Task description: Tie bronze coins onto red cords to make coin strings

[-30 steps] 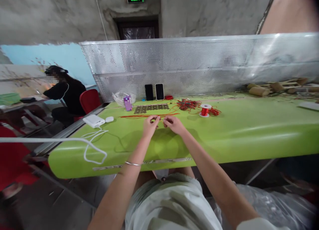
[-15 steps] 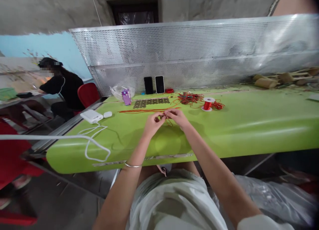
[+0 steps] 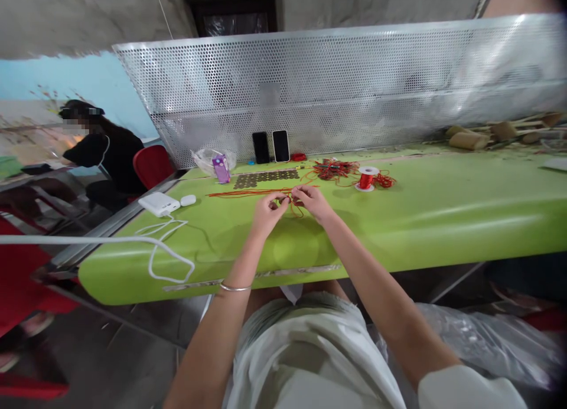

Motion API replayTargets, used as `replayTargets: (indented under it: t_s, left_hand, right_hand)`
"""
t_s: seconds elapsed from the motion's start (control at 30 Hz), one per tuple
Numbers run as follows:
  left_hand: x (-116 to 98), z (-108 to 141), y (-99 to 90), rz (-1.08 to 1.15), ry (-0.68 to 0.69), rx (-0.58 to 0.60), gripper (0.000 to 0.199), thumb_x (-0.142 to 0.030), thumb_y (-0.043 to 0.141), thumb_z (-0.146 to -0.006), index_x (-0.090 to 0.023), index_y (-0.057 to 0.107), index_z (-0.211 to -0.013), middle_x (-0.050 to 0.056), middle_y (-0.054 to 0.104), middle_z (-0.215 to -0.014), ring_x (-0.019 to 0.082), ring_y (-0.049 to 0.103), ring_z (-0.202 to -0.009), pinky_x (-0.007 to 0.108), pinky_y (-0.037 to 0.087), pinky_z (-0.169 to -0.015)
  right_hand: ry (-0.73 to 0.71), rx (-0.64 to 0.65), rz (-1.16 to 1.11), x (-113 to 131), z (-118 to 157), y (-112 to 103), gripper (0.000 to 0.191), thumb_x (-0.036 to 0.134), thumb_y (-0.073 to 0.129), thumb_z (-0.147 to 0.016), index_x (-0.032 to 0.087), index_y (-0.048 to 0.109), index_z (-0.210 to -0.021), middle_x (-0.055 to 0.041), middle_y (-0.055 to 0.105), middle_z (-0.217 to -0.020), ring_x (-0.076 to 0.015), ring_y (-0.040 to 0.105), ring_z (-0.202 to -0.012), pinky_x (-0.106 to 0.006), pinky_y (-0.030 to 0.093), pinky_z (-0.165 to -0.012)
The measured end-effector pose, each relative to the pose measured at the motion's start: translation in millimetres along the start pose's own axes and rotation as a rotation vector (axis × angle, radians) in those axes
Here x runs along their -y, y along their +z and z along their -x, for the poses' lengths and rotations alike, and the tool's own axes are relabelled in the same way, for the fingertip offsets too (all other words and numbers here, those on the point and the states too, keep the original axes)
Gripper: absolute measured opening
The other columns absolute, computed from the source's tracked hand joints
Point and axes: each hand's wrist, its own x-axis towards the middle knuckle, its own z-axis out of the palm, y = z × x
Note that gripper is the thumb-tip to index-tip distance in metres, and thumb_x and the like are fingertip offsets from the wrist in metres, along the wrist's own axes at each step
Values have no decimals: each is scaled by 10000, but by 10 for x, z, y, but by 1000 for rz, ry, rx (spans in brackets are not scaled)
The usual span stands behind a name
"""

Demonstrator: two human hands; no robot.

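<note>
Over the green tabletop, my left hand [image 3: 269, 211] is pinched on a thin red cord [image 3: 297, 210]. My right hand [image 3: 311, 201] pinches the same cord close beside it, and a loose loop hangs between and below the fingertips. Whatever small piece sits between the fingers is too tiny to make out. Just beyond my hands lie long straight red cords [image 3: 234, 193]. Behind these, rows of dark round coin-like discs [image 3: 266, 177] are laid flat. A spool of red cord [image 3: 366, 179] stands to the right, near a tangled pile of red cords with dark pieces [image 3: 334, 169].
At the left are a white power bank [image 3: 158, 203], a small white case [image 3: 188, 200] and a white cable [image 3: 170, 258]. Two phones [image 3: 280, 146] lean on a perforated metal panel [image 3: 336, 90]. A purple box [image 3: 221, 169] stands nearby. A person [image 3: 106, 143] sits far left.
My fingertips have moved slightly apart, and the cord between them shows more openly as a loop. The whole view has shifted a little.
</note>
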Motion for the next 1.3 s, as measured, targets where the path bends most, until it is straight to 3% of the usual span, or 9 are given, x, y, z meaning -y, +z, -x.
replayTargets:
  t_s: [0.17,0.6,0.93,1.13,1.3]
  left_hand:
    - [-46,7,9,-11,8,24,163,-334,651,-712,-175,661,-742,-33,562,-534,67,403,-384,197,297,-380]
    - [-34,8,-13,38,-12,37,208,-372,652,-746,-173,620,-691,-39,512,-494,82,473,-389,193,346,-382]
    - [-14,-15,-16,107,-45,15,198,-354,685,-705,-165,633,-727,-28,569,-549,74,499,-394,189,396,-402]
    - [10,-41,-29,135,-59,-72,270,-416,672,-712,-157,637,-777,-4,624,-673,54,498,-386,185,411,-388]
    - [22,-37,-40,153,-61,-84,303,-441,687,-705,-156,660,-801,15,660,-720,59,515,-398,188,415,-385]
  right_hand:
    - [10,34,8,15,25,18,269,433,683,-712,167,643,-713,-8,651,-658,-110,587,-603,-222,511,-592]
    - [-38,83,-72,36,60,-7,295,439,743,-650,170,655,-733,-16,676,-726,-135,645,-697,-304,550,-754]
    - [-72,66,-20,30,57,-17,355,515,700,-679,174,651,-762,-9,650,-701,-114,611,-650,-258,525,-679]
    - [-77,140,73,9,96,11,340,482,731,-667,154,649,-704,9,589,-571,-95,529,-507,-216,430,-496]
    - [-96,163,104,-3,98,9,344,504,685,-698,163,654,-735,0,600,-605,-109,545,-536,-238,440,-534]
